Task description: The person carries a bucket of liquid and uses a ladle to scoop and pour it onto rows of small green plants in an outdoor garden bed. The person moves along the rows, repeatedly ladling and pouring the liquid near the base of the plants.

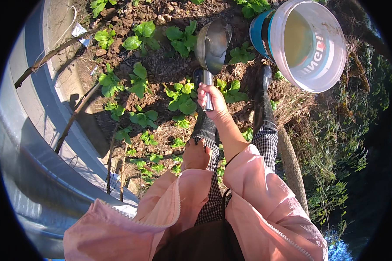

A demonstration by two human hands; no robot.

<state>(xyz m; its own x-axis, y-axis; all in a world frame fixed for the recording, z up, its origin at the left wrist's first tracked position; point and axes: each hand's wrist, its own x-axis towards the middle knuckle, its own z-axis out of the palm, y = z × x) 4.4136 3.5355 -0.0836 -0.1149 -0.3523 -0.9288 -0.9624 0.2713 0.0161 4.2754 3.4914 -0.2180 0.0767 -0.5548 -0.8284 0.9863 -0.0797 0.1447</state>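
Note:
My right hand [211, 100] is closed around the tubular handle of a metal ladle [211, 49]. The deep bowl of the ladle is tilted over leafy green seedlings [182, 38]. At its right rim there is a clear, glassy blur, perhaps liquid; I cannot tell. My left hand [197, 155] rests on my leg near the top of a dark rubber boot [204, 125], holding nothing. To the right of the ladle stands a plastic bucket [334, 49], white inside and blue outside, bearing writing. Cloudy yellowish liquid [297, 39] lies in it.
Rows of seedlings [143, 119] grow in crumbly brown soil [160, 70] around my boots. Thin wooden sticks [78, 112] lean at the left, before a curved metal surface [36, 156]. At the right are a log [292, 163] and a slope with weeds [333, 182].

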